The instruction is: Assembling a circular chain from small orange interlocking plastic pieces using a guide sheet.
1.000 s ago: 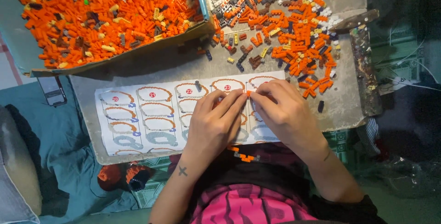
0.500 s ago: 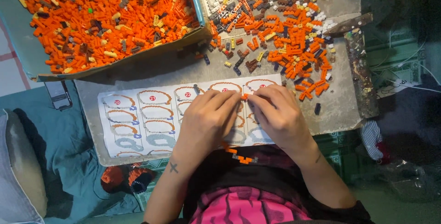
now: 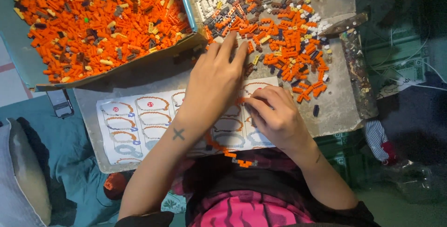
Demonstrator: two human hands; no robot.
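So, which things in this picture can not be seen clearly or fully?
- Instruction sheet, head view: its middle drawings are covered by the left hand and right hand.
- Piece at the right hand's fingertips: only an orange bit shows; its shape is too small to tell.
- Tray of orange bricks: cut off by the top edge.
- Loose brick pile: single bricks too small to sort.

Loose bricks (image 3: 284, 45) right of box (image 3: 184, 3), behind instruction sheet (image 3: 139, 124).
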